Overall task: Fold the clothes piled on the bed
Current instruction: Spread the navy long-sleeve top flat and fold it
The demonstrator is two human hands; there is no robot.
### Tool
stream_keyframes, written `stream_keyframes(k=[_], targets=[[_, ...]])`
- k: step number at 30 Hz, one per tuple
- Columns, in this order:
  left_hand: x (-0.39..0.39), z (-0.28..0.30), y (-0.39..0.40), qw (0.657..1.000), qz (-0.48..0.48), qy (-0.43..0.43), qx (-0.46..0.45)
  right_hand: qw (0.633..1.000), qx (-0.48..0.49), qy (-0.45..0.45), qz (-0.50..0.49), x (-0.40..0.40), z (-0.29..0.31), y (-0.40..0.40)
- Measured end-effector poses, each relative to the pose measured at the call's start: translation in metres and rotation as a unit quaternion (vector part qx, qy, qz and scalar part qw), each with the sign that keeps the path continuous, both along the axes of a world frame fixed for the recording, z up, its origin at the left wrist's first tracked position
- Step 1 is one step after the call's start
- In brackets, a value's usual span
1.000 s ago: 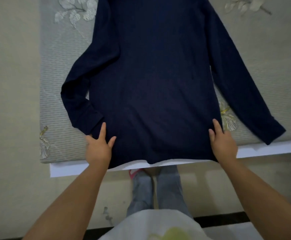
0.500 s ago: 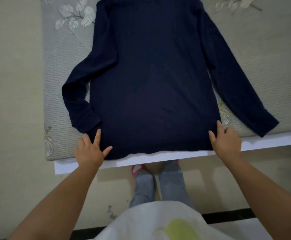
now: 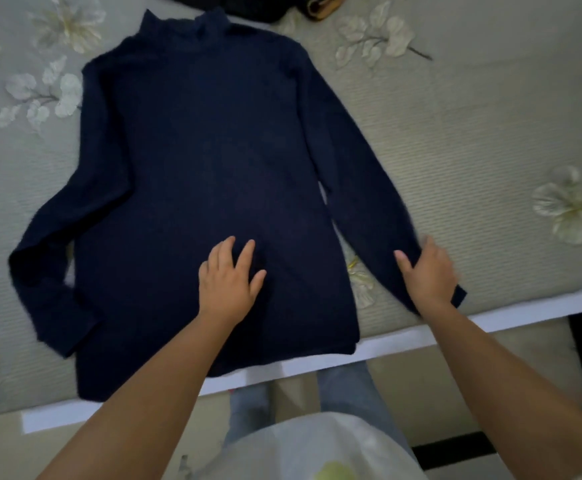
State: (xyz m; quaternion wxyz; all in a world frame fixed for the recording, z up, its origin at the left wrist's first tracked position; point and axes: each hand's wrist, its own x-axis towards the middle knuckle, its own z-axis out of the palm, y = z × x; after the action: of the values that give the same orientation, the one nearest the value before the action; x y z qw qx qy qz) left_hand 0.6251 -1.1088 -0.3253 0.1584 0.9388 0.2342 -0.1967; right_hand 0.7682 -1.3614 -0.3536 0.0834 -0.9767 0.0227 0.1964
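Now the right hand (image 3: pixel 428 275) grips the sweater's (image 3: pixel 196 161) right sleeve (image 3: pixel 362 188), which runs diagonally up-left toward the body, where the left hand (image 3: pixel 227 282) presses with fingers spread.

Dark navy long-sleeved high-neck knit sweater (image 3: pixel 199 161) lay flat on grey-green flower-patterned bed (image 3: pixel 473 140), collar far, hem at near edge. Left hand (image 3: pixel 229 278) rested on its lower middle. Right hand (image 3: pixel 428 271) lay on right sleeve's cuff end, right of the body. Dark clothes pile (image 3: pixel 248 8) lay behind collar.
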Motion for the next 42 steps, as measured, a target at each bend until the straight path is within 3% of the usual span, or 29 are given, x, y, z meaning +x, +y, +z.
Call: stream_keyframes(k=[5, 14, 17, 22, 24, 26, 30, 33, 42], targets=[[0.095, -0.005, -0.043, 1.0, -0.019, -0.014, -0.004, 0.994, 0.053, 0.085, 0.054, 0.044, 0.0, -0.029], [0.234, -0.018, -0.072, 0.997, -0.07, -0.021, 0.026, 0.986, -0.038, -0.115, 0.116, 0.268, 0.03, -0.103], [0.272, -0.027, -0.075, 0.996, -0.073, 0.03, 0.038, 0.969, -0.04, -0.196, 0.144, 0.331, 0.027, -0.109], [0.315, -0.044, -0.081, 0.994, -0.074, 0.063, 0.043, 0.956, -0.055, -0.217, 0.192, 0.38, 0.007, -0.098], [0.321, -0.052, -0.083, 0.991, -0.082, 0.092, 0.047, 0.968, -0.096, -0.151, 0.174, 0.377, -0.007, -0.096], [0.32, -0.057, -0.086, 0.99, -0.089, 0.097, 0.049, 0.976, -0.078, -0.153, 0.136, 0.362, -0.019, -0.101], [0.316, -0.061, -0.087, 0.992, -0.086, 0.082, 0.032, 0.961, 0.066, -0.262, -0.053, 0.311, -0.025, -0.118], [0.317, -0.061, -0.087, 0.994, -0.082, 0.07, 0.026, 0.95, 0.154, -0.171, -0.211, 0.28, -0.023, -0.11], [0.317, -0.06, -0.083, 0.993, -0.1, 0.065, 0.02, 0.95, 0.164, -0.09, -0.249, 0.348, -0.017, -0.068]])
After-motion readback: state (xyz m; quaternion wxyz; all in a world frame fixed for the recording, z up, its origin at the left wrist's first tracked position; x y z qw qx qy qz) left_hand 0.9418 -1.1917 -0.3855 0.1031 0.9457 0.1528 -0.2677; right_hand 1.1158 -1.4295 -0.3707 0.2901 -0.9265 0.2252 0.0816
